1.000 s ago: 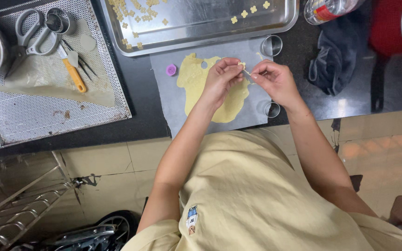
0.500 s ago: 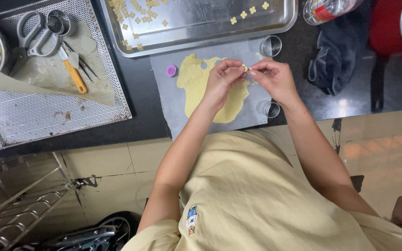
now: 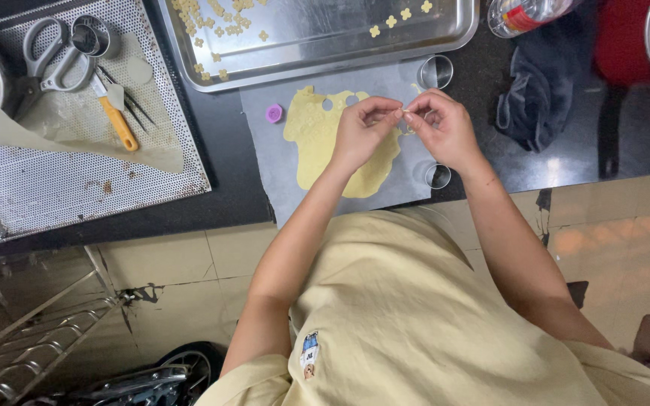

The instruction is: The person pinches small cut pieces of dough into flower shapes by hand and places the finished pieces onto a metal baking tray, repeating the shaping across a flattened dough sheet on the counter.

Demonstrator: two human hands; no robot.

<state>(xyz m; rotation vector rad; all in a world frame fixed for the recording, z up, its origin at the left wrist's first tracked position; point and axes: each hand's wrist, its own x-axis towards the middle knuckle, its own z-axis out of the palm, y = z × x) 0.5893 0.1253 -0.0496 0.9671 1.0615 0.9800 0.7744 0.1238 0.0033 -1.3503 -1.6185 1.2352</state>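
Both hands meet over the rolled dough sheet [image 3: 317, 143] on grey baking paper [image 3: 265, 158]. Left hand [image 3: 362, 135] and right hand [image 3: 441, 128] have fingers curled, pinching one tiny dough piece [image 3: 405, 113] between them, same as half a second ago. Further back, the steel tray [image 3: 325, 45] holds small cutouts, and a clear bottle [image 3: 524, 13] with a red label lies beside it.

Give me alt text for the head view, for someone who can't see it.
Both hands, left hand and right hand, pinch a tiny dough piece together above a rolled yellow dough sheet on grey paper. Beyond it, a steel tray holds small cut-outs.
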